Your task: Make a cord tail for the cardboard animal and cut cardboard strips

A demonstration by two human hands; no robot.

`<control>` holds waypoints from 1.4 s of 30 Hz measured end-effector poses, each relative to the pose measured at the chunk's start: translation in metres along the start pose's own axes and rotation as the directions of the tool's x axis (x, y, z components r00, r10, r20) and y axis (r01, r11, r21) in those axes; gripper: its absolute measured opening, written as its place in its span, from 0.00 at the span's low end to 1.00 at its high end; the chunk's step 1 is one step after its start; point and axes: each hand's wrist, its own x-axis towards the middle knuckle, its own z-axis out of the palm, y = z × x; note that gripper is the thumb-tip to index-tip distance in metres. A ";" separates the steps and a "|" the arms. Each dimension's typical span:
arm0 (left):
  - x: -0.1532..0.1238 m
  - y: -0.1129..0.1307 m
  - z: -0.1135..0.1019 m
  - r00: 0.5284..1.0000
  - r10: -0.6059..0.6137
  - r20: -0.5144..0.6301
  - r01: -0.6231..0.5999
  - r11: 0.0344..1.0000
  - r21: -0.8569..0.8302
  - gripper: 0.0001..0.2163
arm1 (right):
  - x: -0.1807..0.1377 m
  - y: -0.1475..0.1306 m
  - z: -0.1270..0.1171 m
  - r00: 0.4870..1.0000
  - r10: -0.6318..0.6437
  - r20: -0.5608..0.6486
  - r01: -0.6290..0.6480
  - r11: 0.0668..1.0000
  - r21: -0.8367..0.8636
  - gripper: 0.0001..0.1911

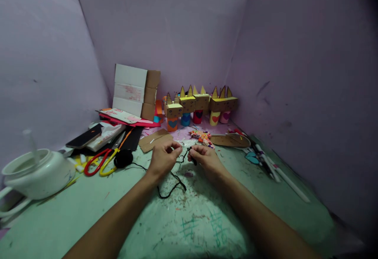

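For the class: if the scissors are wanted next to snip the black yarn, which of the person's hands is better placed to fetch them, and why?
Probably the left hand: the scissors lie on its side, the right hand pinches the black yarn.

Left hand [162,157] and right hand [205,158] pinching black yarn [173,186] between fingertips above green table [88,219]. Yarn ball [123,158] beside scissors [102,162]. Cardboard figures [197,107] lined along back wall.

Both forearms extend forward, converging. Left hand [162,157] and right hand [204,158] sit close together, fingers curled inward, fingertips pinched in a fine grip.
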 end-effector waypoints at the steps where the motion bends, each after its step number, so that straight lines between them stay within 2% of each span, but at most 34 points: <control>1: -0.001 0.002 0.000 1.000 0.009 0.023 -0.009 1.000 -0.012 0.05 | 0.000 0.000 0.000 1.000 0.001 -0.002 -0.001 1.000 0.004 0.12; 3: -0.003 0.006 0.000 0.997 0.013 0.076 -0.009 0.999 -0.051 0.05 | 0.001 0.001 -0.001 1.000 0.000 -0.006 0.001 1.000 0.009 0.12; 6: -0.003 0.007 0.001 0.987 -0.061 0.146 0.080 0.989 -0.127 0.04 | 0.002 0.003 -0.001 1.000 -0.003 -0.019 0.003 1.000 0.016 0.12; 9: -0.002 0.006 0.003 0.976 -0.127 0.179 0.155 0.975 -0.156 0.02 | 0.003 0.004 0.000 1.000 0.001 -0.027 0.000 1.000 0.027 0.11; 12: -0.001 0.005 0.005 0.970 -0.133 0.202 0.167 0.973 -0.161 0.02 | 0.002 0.003 0.001 1.000 0.005 -0.020 -0.004 0.999 0.041 0.10; 22: -0.003 0.005 0.005 0.962 -0.151 0.227 0.192 0.966 -0.171 0.03 | 0.002 0.003 0.002 0.999 -0.006 -0.034 0.008 0.998 0.064 0.10; 30: -0.001 0.002 0.007 0.947 -0.217 0.239 0.272 0.934 -0.233 0.05 | 0.001 0.001 0.003 0.999 -0.020 -0.038 0.023 0.997 0.075 0.12; 36: 0.000 0.001 0.004 0.952 -0.217 0.218 0.272 0.924 -0.268 0.05 | 0.001 0.002 0.002 1.000 -0.015 -0.016 0.017 0.997 0.078 0.12; 42: 0.000 0.002 0.003 0.940 -0.211 0.267 0.283 0.920 -0.270 0.09 | 0.003 0.005 0.001 0.998 -0.026 -0.061 0.032 0.995 0.095 0.11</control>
